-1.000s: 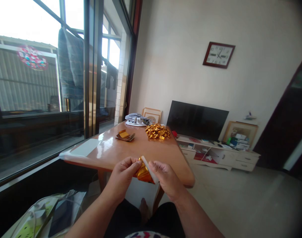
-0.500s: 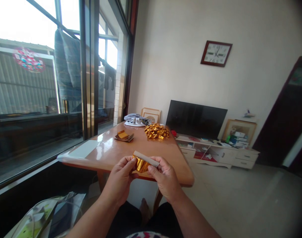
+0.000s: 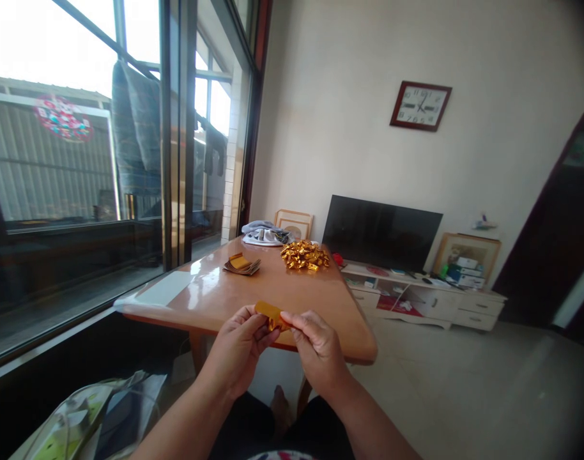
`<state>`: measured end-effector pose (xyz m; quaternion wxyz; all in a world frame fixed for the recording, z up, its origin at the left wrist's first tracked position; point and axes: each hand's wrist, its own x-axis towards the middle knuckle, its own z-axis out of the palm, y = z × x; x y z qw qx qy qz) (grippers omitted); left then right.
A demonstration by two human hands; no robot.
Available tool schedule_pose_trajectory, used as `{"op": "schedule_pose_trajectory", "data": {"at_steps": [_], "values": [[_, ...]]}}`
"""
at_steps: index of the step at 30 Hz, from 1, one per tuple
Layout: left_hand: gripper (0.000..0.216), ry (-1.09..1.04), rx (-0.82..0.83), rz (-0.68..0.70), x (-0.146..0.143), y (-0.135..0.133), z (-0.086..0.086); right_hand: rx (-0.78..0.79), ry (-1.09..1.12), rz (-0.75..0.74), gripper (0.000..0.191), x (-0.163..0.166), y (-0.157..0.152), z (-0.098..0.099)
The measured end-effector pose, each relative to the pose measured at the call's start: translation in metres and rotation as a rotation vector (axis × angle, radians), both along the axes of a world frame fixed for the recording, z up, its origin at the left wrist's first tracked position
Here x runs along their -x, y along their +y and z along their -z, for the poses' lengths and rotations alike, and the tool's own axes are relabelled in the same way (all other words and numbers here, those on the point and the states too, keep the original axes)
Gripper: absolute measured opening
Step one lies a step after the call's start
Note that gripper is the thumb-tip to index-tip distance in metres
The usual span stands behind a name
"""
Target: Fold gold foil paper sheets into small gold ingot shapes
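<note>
A small piece of gold foil paper [image 3: 271, 314] is held between both hands, just above the near edge of the wooden table [image 3: 225, 294]. My left hand [image 3: 239, 342] pinches its left end, with the thumb on top. On its right end, the thumb and forefinger of my right hand [image 3: 315, 342] are closed. The foil looks bent, and its underside is partly hidden by fingers. Farther back on the table lie a stack of flat gold paper sheets [image 3: 241, 263] and a heap of folded gold foil pieces [image 3: 304, 255].
Folded cloth [image 3: 263, 233] rests at the table's far end, and a white sheet [image 3: 165, 289] by the window side. Below left is a bag with cables [image 3: 124, 415]. A television [image 3: 381, 230] stands on a low white cabinet [image 3: 430, 303] beyond the table.
The pale grey edge strip of the paper has turned out of sight, and a gold face shows on top. The fingers of my right hand have shifted inward along it.
</note>
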<state>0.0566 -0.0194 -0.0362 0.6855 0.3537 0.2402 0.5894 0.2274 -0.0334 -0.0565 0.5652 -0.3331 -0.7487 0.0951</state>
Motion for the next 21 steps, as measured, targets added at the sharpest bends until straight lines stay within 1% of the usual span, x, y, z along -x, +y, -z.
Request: {"op": "schedule_pose_trajectory", "data": {"at_steps": [4, 8, 10, 13, 16, 19, 21], "values": [[0.014, 0.004, -0.019, 0.013, 0.002, -0.001, 0.0, -0.027, -0.047, 0.051, 0.037, -0.001, 0.001, 0.003], [0.016, 0.024, -0.026, 0.023, 0.003, -0.001, 0.0, -0.043, -0.088, 0.063, 0.04, -0.001, 0.002, 0.003], [0.018, 0.048, -0.017, 0.012, 0.003, 0.0, 0.001, -0.039, -0.103, 0.062, 0.04, -0.001, 0.002, 0.002], [0.015, 0.063, -0.012, -0.019, 0.004, 0.003, 0.002, -0.004, -0.09, 0.051, 0.04, -0.001, -0.002, -0.001], [0.011, 0.059, -0.015, -0.043, 0.006, 0.005, 0.001, 0.118, 0.008, 0.025, 0.044, 0.0, -0.008, -0.005], [0.01, 0.063, -0.026, -0.046, 0.008, 0.007, -0.001, 0.302, 0.191, -0.035, 0.045, 0.002, -0.012, -0.007], [0.011, 0.066, -0.031, -0.041, 0.009, 0.007, -0.002, 0.386, 0.298, -0.037, 0.044, 0.003, -0.01, -0.008]]}}
